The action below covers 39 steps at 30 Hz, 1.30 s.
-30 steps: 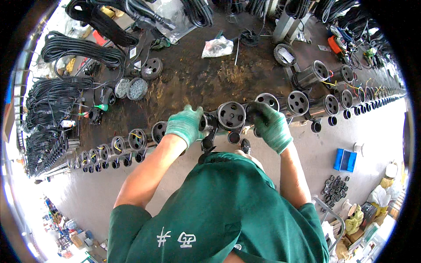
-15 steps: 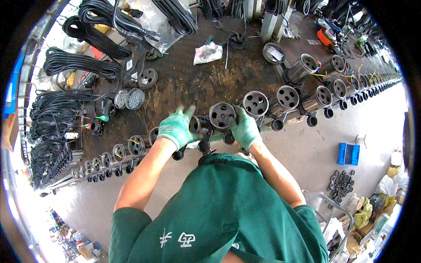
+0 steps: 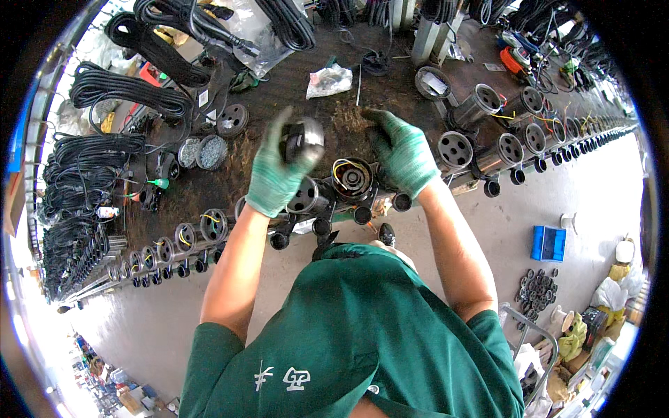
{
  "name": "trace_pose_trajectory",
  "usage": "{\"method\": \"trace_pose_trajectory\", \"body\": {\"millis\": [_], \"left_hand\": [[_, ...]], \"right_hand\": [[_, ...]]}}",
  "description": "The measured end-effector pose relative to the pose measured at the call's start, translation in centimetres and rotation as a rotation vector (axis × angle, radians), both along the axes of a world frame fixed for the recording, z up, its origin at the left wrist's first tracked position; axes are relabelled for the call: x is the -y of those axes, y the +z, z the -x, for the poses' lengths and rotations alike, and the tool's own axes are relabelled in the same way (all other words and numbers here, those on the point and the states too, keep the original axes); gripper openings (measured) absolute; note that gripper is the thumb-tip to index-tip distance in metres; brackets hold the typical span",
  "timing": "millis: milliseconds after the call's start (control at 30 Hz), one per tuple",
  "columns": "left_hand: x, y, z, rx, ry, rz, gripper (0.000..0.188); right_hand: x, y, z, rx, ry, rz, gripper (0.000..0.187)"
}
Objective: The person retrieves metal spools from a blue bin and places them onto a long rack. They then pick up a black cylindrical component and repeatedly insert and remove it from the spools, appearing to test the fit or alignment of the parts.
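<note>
My left hand [image 3: 275, 171], in a green knit glove, grips a round metal cover [image 3: 311, 139] with a shiny side and a dark hollow, raised above the bench. My gloved right hand [image 3: 408, 155] is off to the right with its fingers stretched forward and apart, slightly blurred; I see nothing held in it. Between the hands stands an uncovered round housing [image 3: 352, 179], showing a coiled inside and a yellow and white wire. Left of it is a housing with a holed black lid [image 3: 304, 197]. The neighbouring housing on the right is mostly hidden by my right hand.
A long row of metal cylinders [image 3: 456, 151] follows the bench edge both ways. Black cable bundles [image 3: 132, 94] crowd the left. Two small dishes [image 3: 211, 152], a plastic bag [image 3: 329, 81] and a thin rod [image 3: 359, 85] lie on the bench. A blue crate [image 3: 548, 244] sits on the floor.
Both hands have moved up and apart from the middle housing. Its holed lid is off, its inside and wire now show, and a round metal cover is in my left hand.
</note>
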<state>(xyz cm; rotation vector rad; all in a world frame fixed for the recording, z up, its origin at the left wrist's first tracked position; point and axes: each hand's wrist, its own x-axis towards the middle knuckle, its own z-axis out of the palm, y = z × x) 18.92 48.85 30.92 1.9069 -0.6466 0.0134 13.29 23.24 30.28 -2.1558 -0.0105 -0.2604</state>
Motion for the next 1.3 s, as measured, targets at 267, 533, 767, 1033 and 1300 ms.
{"method": "trace_pose_trajectory", "body": {"millis": [267, 533, 767, 1033, 1300], "left_hand": [[-1.7, -3.6, 2.4, -0.382, 0.019, 0.425, 0.059], [-2.7, -6.7, 4.0, -0.536, 0.117, 0.488, 0.058], [-2.6, -8.9, 3.7, -0.676, 0.186, 0.546, 0.066], [-2.0, -10.3, 2.6, -0.645, 0.164, 0.315, 0.074], [0.6, -6.6, 3.7, -0.938, 0.100, 0.387, 0.083]], "right_hand": [[-1.6, -5.1, -5.4, -0.072, 0.625, 0.880, 0.038], [-4.0, -5.6, -7.3, 0.021, 0.888, 0.998, 0.026], [0.1, -4.8, -8.3, -0.131, 1.003, 0.828, 0.034], [1.5, -2.1, -8.4, -0.380, 0.895, 0.652, 0.033], [2.8, -3.2, -6.2, -0.396, 0.690, 0.303, 0.028]]}}
